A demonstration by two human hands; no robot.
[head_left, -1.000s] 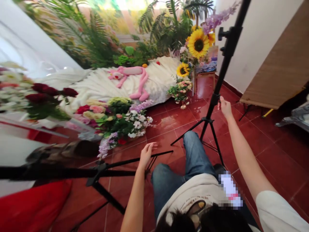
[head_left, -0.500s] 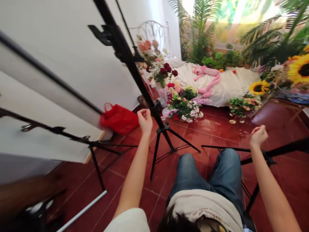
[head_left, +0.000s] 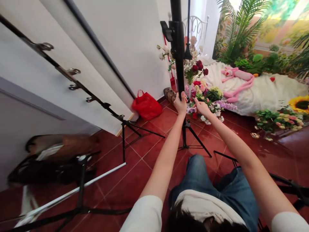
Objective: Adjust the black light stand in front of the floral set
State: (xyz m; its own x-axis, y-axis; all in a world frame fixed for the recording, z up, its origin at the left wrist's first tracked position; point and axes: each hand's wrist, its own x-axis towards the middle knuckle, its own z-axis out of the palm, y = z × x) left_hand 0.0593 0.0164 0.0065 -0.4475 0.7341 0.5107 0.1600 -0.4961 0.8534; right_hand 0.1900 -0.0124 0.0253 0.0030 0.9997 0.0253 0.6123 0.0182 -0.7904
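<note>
My left hand (head_left: 181, 103) is closed, its fingertips pressed together, in front of the pole of a black tripod stand (head_left: 178, 51). It overlaps the pole, and I cannot tell whether it touches it. What it holds, if anything, is too small to make out. Just right of the pole is my right hand (head_left: 202, 108), fingers curled toward the thumb and pointing at the left hand. A narrow gap separates the two hands. Nothing nameable shows in the right one. Behind the hands stand bunches of flowers (head_left: 213, 93), and a dark knob (head_left: 167, 31) sticks out of the pole higher up.
A red bag (head_left: 147, 106) lies by the wall. Left of it, a second black stand (head_left: 123, 138) and a clamped backdrop roll (head_left: 96, 59) slant across. A white pole (head_left: 106, 174) rests low on the left. A pink plush toy (head_left: 241, 75) lies on white cloth (head_left: 265, 93).
My right hand has swung in from the far right to beside the left hand. The view has turned left, and my left hand now overlaps the stand's pole.
</note>
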